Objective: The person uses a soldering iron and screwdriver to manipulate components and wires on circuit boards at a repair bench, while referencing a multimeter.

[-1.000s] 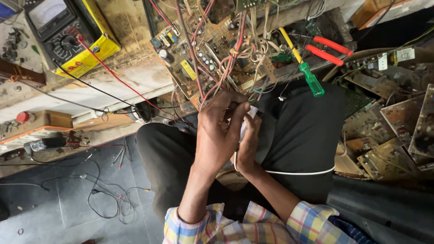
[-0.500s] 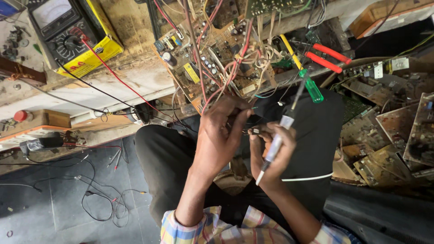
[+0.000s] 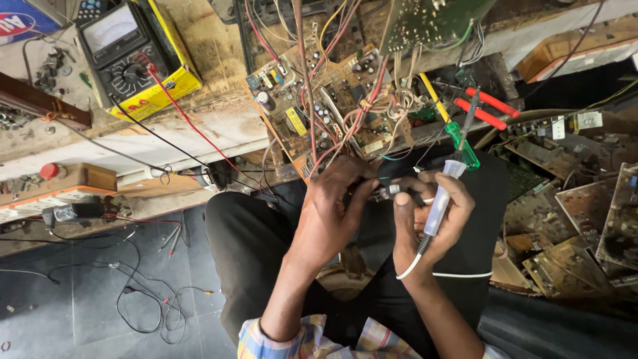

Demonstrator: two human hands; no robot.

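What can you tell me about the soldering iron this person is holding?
The soldering iron has a pale, translucent plastic-looking handle, a dark metal shaft pointing up and away toward the circuit board, and a white cord leaving its lower end through a black strain relief. It sits tilted in the right hand, fingers wrapped round the handle. Its tip lies near the green-handled screwdriver on the bench edge; whether they touch is unclear. The left hand does not touch it.

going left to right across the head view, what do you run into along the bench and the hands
yellow multimeter → brown circuit board → left hand → right hand holding a white soldering iron → red-handled pliers → loose boards
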